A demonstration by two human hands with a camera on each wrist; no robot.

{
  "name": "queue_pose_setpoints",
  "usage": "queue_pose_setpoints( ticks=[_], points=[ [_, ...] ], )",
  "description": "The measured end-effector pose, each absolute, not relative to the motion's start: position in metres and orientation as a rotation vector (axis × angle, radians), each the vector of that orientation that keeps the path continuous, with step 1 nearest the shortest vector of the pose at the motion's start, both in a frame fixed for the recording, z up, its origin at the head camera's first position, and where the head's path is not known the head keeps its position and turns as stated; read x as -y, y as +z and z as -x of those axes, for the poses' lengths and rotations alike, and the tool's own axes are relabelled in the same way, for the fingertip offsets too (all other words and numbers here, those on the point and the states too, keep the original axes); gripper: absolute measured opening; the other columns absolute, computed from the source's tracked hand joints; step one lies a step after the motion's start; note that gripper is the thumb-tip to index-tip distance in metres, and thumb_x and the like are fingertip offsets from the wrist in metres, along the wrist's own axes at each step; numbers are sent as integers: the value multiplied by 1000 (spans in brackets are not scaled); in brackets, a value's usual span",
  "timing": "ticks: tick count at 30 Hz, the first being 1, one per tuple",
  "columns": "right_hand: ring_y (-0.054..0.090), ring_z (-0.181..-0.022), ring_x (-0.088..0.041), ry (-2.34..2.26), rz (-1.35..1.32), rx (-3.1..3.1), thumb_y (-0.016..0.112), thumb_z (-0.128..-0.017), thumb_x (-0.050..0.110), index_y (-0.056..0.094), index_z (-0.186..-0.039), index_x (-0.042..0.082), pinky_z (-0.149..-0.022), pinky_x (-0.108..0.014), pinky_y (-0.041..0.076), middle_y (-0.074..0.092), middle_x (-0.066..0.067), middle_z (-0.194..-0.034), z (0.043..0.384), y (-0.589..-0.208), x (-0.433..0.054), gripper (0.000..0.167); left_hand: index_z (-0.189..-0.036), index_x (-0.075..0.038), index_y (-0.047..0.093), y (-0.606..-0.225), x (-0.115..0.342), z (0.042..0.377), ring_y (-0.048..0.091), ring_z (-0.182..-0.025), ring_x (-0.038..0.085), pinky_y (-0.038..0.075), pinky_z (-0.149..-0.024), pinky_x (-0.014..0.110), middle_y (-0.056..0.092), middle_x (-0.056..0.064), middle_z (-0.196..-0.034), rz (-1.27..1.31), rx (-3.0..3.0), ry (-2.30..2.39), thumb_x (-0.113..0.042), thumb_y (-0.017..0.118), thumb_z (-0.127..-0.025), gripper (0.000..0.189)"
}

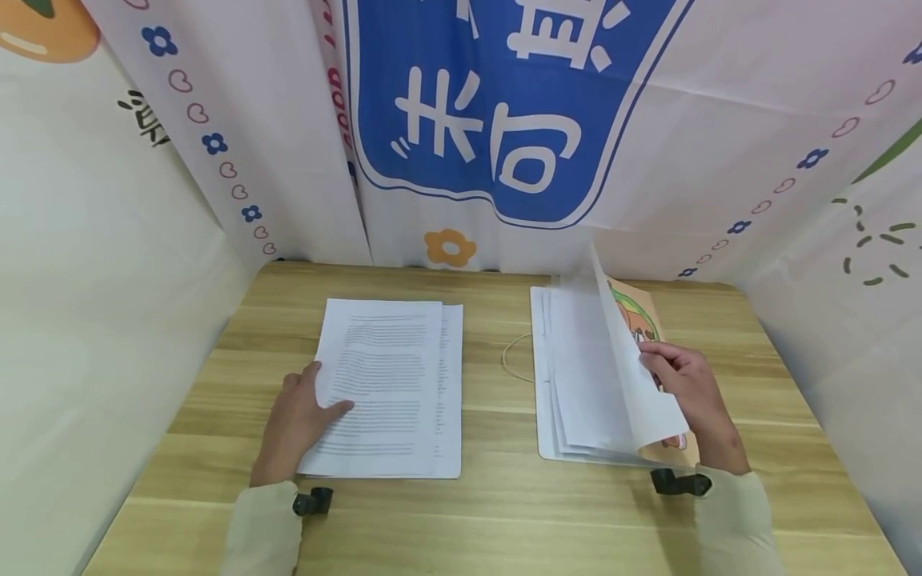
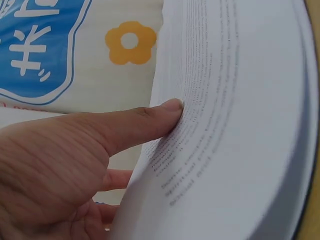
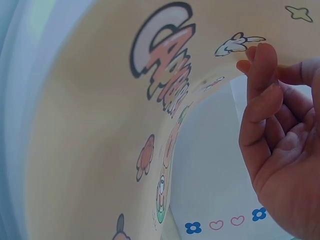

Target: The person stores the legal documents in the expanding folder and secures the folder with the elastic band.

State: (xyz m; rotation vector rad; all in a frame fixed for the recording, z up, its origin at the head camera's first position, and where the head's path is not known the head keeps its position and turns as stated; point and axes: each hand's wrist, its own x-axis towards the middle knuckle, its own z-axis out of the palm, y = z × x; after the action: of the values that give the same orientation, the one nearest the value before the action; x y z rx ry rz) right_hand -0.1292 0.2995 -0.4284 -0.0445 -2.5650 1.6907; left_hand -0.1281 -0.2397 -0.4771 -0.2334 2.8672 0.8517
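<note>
On the left of the wooden surface (image 1: 490, 528), the left hand (image 1: 297, 420) is gripping white printed paper sheets (image 1: 385, 376), thumb on top; at right, the right hand (image 1: 693, 388) is pinching a curled tan cartoon-printed cover (image 3: 90, 135). Only the head view is showing a thin beige loop (image 1: 504, 362).

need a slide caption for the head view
Left hand holding printed pages, right hand pinching the raised flap of a cartoon folder.
</note>
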Motion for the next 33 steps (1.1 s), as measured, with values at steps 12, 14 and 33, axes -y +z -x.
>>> queue_pose_setpoints(
  ticks=[12, 14, 33],
  points=[
    [62, -75, -12, 1711, 44, 2568, 55, -108, 20, 63, -130, -12, -57, -27, 54, 67, 5, -96, 129, -428, -300, 39, -161, 6, 3, -475, 253, 134, 37, -132, 58, 33, -105, 69, 26, 43, -150, 291, -2789, 942, -14, 76, -91, 102],
    [61, -74, -12, 1704, 48, 2572, 55, -108, 20, 63, -130, -12, -56, -27, 54, 66, 4, -95, 129, -428, -300, 39, -162, 3, 1, -475, 254, 135, 31, -138, 59, 29, -108, 70, 24, 41, -154, 295, -2777, 967, -10, 68, -95, 96],
    [61, -77, -11, 1686, 44, 2585, 55, -108, 19, 64, -130, -11, -58, -28, 54, 65, 2, -99, 130, -430, -300, 38, -155, 3, 40, -470, 256, 128, 56, -113, 39, 44, -95, 54, 57, 27, -133, 260, -2752, 1303, -4, 38, -105, 51]
  ],
)
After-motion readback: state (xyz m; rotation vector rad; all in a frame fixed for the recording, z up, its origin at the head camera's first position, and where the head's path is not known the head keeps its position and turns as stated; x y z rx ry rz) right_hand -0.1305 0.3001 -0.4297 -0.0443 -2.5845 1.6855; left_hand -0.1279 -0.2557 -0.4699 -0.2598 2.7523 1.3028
